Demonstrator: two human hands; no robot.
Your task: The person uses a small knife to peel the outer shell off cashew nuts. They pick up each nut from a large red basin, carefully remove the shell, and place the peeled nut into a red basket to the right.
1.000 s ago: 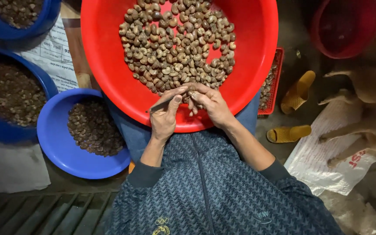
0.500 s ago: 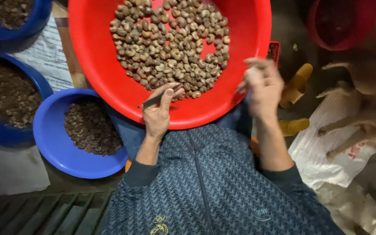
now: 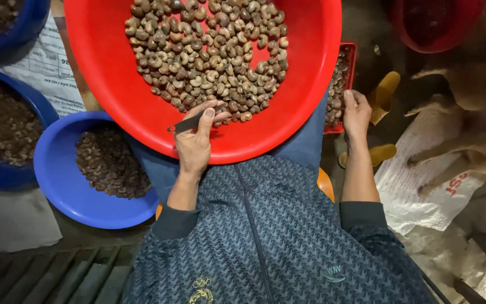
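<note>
We see a red basin [image 3: 142, 101] of nuts [image 3: 209, 53] on the lap, with a blue bowl [image 3: 57, 186] at its 8 o'clock. A small red tray [image 3: 351, 56] sits at 3 o'clock. Our left hand [image 3: 193, 143] pinches a dark blade [image 3: 189, 122] at the basin's 6 o'clock. Our right hand [image 3: 356, 112], loosely curled, touches the tray; what it holds, we cannot tell.

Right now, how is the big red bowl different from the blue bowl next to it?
The red bowl is bigger and rests on the person's lap; the blue bowl is smaller and sits lower, at the left side. The red bowl holds pale tan nuts; the blue bowl holds darker brown ones. The left hand, holding a small dark tool, rests in the red bowl; no hand touches the blue one. Both are round.
</note>
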